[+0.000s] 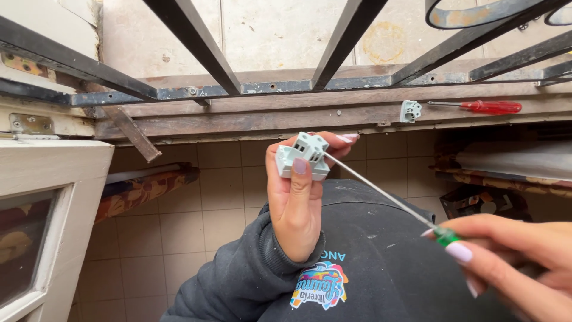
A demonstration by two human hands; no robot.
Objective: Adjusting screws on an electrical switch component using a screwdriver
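At frame centre, a pale switch [302, 156] is gripped by the left hand [296, 200]; a screwdriver [381, 192] is grasped by the right hand [512, 262] at lower right.

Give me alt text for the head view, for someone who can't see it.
The left hand holds up a small white switch module while the right hand points a green-handled screwdriver into it. Behind, on a wooden sill under black bars, lie a second module and a red screwdriver.
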